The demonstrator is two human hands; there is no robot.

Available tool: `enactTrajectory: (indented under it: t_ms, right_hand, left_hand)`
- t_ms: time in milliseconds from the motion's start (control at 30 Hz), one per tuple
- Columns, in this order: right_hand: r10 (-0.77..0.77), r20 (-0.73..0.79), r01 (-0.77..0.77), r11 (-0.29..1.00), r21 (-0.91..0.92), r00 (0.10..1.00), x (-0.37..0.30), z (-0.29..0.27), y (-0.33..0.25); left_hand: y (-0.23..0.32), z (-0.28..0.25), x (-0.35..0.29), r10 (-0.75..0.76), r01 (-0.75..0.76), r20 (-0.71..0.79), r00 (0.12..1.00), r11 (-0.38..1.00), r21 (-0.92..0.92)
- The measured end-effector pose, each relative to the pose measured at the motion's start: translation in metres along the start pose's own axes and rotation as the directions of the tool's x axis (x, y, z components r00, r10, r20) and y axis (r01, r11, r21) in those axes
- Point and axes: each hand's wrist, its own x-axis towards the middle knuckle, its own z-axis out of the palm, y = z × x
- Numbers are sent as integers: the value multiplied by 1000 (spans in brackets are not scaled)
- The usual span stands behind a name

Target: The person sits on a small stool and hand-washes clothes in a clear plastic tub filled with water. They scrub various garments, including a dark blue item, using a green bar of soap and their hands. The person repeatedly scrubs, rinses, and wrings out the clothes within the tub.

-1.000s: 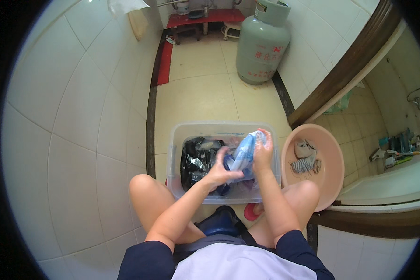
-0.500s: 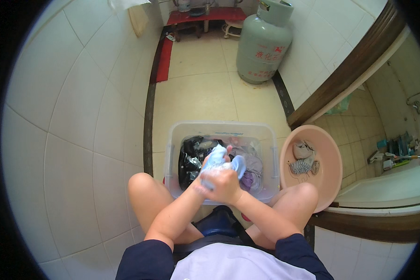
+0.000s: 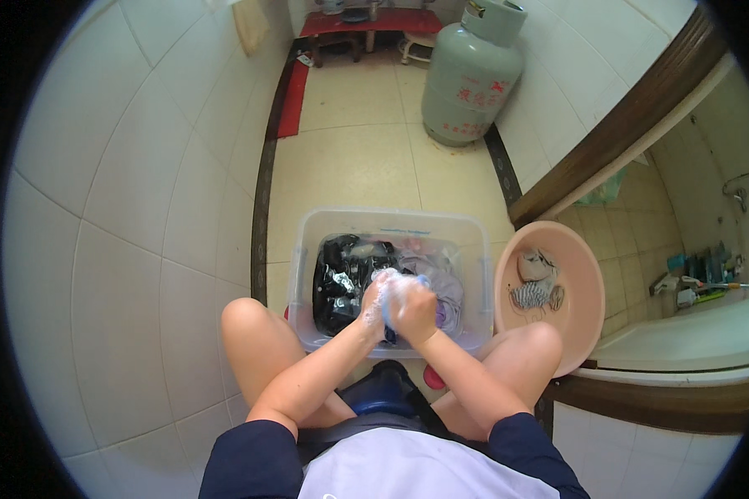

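A light blue cloth (image 3: 386, 309), covered in white suds, is squeezed between my two hands over a clear plastic tub (image 3: 477, 258). My left hand (image 3: 373, 303) is closed on one side of it, and my right hand (image 3: 414, 312) is wrapped around the other, fingers partly hidden by foam. Most of the cloth is out of sight inside the grip, so its kind does not show. Wet black clothing (image 3: 334, 287) lies at the left in the tub. Lavender-grey clothing (image 3: 448, 287) is bunched at the right.
A peach basin (image 3: 592, 291) with a few small garments (image 3: 534, 295) stands right of the tub, by a wooden door frame (image 3: 607, 125). Farther off are a grey-green gas cylinder (image 3: 474, 83) and a low red table (image 3: 391, 22). A tiled wall (image 3: 125, 249) rises on the left.
My hands have come closer together, bunching the blue cloth so less of it shows. More foam covers the fingers.
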Motion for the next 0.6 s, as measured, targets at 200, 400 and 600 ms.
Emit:
enactTrajectory:
  t_ms: [200,400,600]
  right_hand:
    - [299,479,-505,770,389,825,28,-32,36]
    - [266,479,-539,557,632,837,41,-62,14]
    - [328,428,-395,-165,904,842,53,-62,33]
  left_hand:
    - [52,40,-17,62,-40,-154,986,989,145]
    - [92,36,-18,-32,46,65,997,972,-230]
    - [74,34,-25,-341,403,286,896,894,-195]
